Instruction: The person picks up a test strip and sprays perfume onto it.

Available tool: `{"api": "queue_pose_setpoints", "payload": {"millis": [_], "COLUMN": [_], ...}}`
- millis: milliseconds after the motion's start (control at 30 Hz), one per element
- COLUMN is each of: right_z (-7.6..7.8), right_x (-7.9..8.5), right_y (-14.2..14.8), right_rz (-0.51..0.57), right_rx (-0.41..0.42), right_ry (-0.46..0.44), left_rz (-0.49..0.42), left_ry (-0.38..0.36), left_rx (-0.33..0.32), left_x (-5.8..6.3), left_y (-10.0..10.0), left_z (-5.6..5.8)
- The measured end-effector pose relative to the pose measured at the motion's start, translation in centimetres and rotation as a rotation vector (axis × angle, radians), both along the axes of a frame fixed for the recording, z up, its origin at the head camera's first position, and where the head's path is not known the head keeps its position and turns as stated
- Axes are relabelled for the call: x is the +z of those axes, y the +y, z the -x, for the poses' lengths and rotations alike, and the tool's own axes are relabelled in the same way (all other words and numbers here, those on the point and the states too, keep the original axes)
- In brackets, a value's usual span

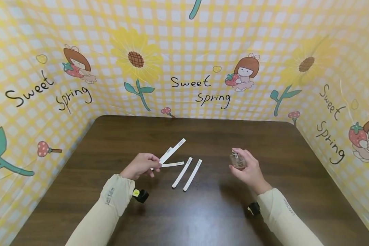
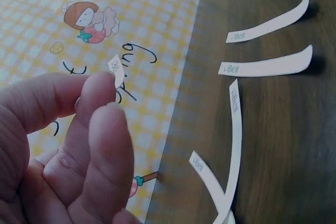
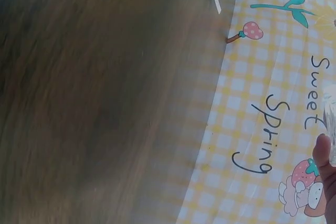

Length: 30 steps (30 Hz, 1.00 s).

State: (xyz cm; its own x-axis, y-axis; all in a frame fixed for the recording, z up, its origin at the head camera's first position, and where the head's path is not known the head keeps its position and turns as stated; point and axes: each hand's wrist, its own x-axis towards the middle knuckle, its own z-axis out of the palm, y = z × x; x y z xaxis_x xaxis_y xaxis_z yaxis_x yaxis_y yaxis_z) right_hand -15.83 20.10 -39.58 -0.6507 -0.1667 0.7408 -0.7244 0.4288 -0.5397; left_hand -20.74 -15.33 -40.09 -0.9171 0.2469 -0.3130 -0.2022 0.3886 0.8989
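Observation:
My left hand (image 1: 144,164) pinches a white paper test strip (image 1: 179,145) near one end, its far end sticking out forward and to the right. In the left wrist view only the strip's printed tip (image 2: 116,67) shows past the fingers. Two more strips lie crossed under this hand, one pointing right (image 1: 175,164). To the right of them, two strips (image 1: 182,173) (image 1: 193,175) lie side by side on the table. My right hand (image 1: 249,171) holds a small clear glass perfume bottle (image 1: 236,162) upright, a finger on its silver spray top. In the right wrist view the bottle (image 3: 332,116) shows only at the edge.
The dark wooden table (image 1: 203,218) is enclosed at the back and sides by a yellow checked cloth (image 1: 184,44) with printed flowers and figures. A black wrist device (image 1: 140,195) sits below the left wrist, another (image 1: 254,208) by the right one.

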Motion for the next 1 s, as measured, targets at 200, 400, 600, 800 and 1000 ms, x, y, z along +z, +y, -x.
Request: {"api": "queue_pose_setpoints", "payload": {"millis": [200, 400, 600, 800, 1000], "right_z": [1.4, 1.7, 1.9, 1.9, 2.1], "right_x": [-2.9, -4.0, -3.7, -3.2, -3.2], "right_y": [0.4, 0.9, 0.8, 0.8, 0.8], "right_rz": [-0.053, -0.109, -0.131, -0.13, -0.144], "right_rx": [-0.002, 0.013, 0.053, 0.07, 0.054], "right_ry": [-0.027, -0.018, -0.01, 0.008, 0.03], "left_rz": [-0.041, -0.065, -0.026, 0.013, 0.039], "left_ry": [0.001, 0.025, 0.067, 0.057, 0.044], "left_rx": [-0.02, -0.029, -0.058, -0.08, -0.091], "left_x": [0.2, 0.4, 0.7, 0.6, 0.4], "left_y": [0.6, 1.3, 2.2, 2.4, 2.4], "left_z": [-0.4, -0.8, -1.0, -1.4, -1.8]}}
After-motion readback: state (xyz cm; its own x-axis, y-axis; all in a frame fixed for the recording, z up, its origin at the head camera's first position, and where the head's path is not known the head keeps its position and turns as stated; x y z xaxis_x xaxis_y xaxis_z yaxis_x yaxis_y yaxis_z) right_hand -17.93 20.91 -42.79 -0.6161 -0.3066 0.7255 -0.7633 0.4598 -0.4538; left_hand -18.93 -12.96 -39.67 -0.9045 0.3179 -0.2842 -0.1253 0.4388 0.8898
